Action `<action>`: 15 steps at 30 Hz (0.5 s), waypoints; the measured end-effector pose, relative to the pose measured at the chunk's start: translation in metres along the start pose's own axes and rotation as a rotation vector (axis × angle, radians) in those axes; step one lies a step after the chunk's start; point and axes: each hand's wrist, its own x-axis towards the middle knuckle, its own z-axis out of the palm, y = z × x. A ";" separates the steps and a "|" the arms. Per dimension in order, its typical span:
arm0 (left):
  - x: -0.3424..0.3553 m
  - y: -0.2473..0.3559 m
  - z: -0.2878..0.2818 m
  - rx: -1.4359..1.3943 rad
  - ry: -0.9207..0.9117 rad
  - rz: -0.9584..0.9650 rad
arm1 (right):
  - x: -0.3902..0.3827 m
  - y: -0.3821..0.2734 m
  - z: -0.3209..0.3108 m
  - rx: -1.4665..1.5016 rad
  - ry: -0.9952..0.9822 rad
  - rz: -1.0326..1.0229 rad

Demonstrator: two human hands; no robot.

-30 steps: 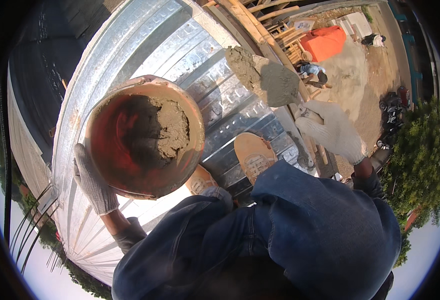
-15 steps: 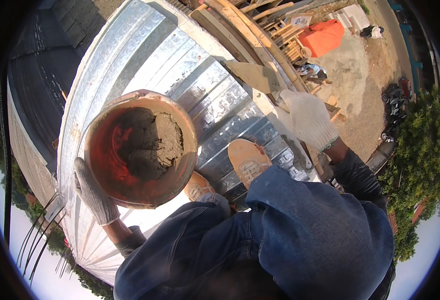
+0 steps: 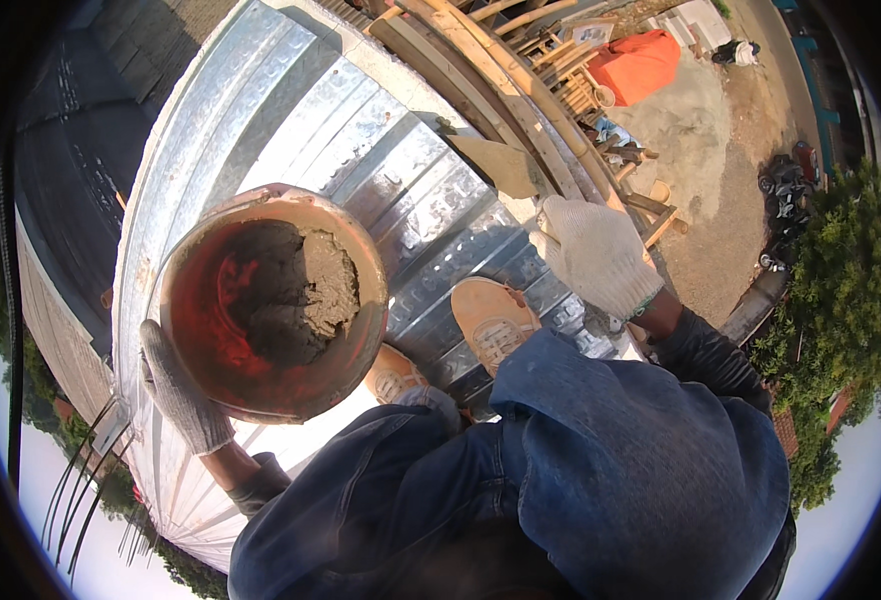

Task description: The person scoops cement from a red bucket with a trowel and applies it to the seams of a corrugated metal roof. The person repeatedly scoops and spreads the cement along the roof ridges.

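On the left, a round bucket (image 3: 373, 300) with reddish inner walls tilts toward me, partly filled with wet grey mortar (image 3: 311, 290). My left hand (image 3: 183, 395), in a knitted glove, grips its lower left side, and some of the fingers are hidden behind the wall. My right hand (image 3: 601, 255), gloved in white, is closed around the handle of a trowel (image 3: 501, 163). The blade, smeared with mortar, points up and left over the roof edge's mortared strip. The handle itself is mostly covered by the glove.
Shiny corrugated metal sheeting (image 3: 331, 110) lies under my shoes (image 3: 491, 318). Bamboo poles (image 3: 521, 95) run along the right edge, with ground far below holding an orange tarp (image 3: 636, 68) and motorcycles (image 3: 789, 205). A dark roof (image 3: 86, 150) lies left; thin rods (image 3: 81, 470) stick out lower left.
My right hand and the trowel have shifted slightly left and down. The bucket sits a little further left in view, still gripped by my left hand.
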 end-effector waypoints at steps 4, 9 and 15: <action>0.001 -0.006 -0.008 0.000 0.038 -0.020 | 0.002 -0.007 -0.012 0.027 0.061 0.015; 0.004 -0.012 -0.011 -0.037 0.006 -0.050 | 0.022 0.007 -0.005 -0.034 0.153 0.062; 0.003 -0.012 -0.011 -0.045 0.005 -0.021 | 0.005 -0.002 -0.009 -0.085 0.060 0.059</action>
